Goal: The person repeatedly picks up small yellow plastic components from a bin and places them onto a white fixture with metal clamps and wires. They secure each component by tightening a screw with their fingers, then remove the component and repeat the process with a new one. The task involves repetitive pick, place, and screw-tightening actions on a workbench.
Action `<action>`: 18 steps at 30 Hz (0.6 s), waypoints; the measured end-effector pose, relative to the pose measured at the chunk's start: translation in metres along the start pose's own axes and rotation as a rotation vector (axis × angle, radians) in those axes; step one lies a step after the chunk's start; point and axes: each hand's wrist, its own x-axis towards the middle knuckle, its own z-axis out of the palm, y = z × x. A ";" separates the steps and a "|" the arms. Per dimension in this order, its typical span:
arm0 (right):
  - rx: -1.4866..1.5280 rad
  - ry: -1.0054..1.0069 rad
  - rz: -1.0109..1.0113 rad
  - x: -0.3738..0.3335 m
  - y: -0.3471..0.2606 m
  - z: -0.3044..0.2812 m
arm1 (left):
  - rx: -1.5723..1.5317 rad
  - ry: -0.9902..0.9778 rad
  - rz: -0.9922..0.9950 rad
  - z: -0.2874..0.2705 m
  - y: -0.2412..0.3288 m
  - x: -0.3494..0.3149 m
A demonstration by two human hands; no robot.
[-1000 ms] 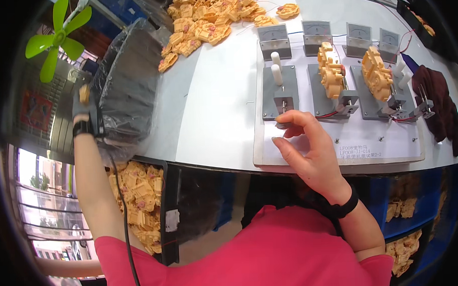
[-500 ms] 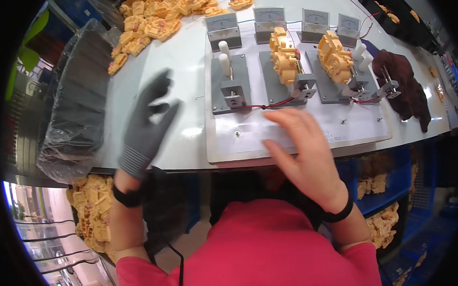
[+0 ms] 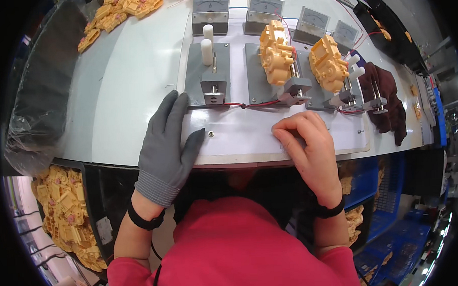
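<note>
My left hand (image 3: pixel 166 145), in a grey glove, lies with fingers stretched out at the left edge of a white board (image 3: pixel 239 145). Its thumb points toward a small screw (image 3: pixel 211 134) there. Over the front of the board is my bare right hand (image 3: pixel 310 145), its fingers curled and the index tip close to the thumb; nothing shows between them. Beyond the hands stand grey test fixtures. The left fixture (image 3: pixel 214 85) has two white knobs (image 3: pixel 206 52) and bears no yellow part. A yellow plastic gear housing (image 3: pixel 276 55) sits on the middle fixture, another yellow housing (image 3: pixel 328 64) on the right one.
Several analog meters (image 3: pixel 210 15) line the back of the board. Red and black wires (image 3: pixel 243 105) join the fixtures. Yellow housings (image 3: pixel 128 8) are heaped at the back left, near a plastic-lined bin (image 3: pixel 40 89). A dark brown cloth (image 3: pixel 386 97) lies on the right.
My left hand has come right, from above the table to the board's edge. My right hand's fingers have drawn together. The whole view has shifted.
</note>
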 end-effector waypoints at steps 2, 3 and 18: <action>0.023 -0.007 0.022 0.000 0.000 0.000 | -0.030 0.014 -0.014 0.001 0.000 -0.001; 0.031 -0.002 0.029 -0.002 0.001 0.001 | -0.045 0.022 -0.021 0.002 0.000 -0.001; -0.118 0.016 -0.018 -0.007 0.001 0.006 | -0.230 0.034 -0.133 0.001 0.002 -0.002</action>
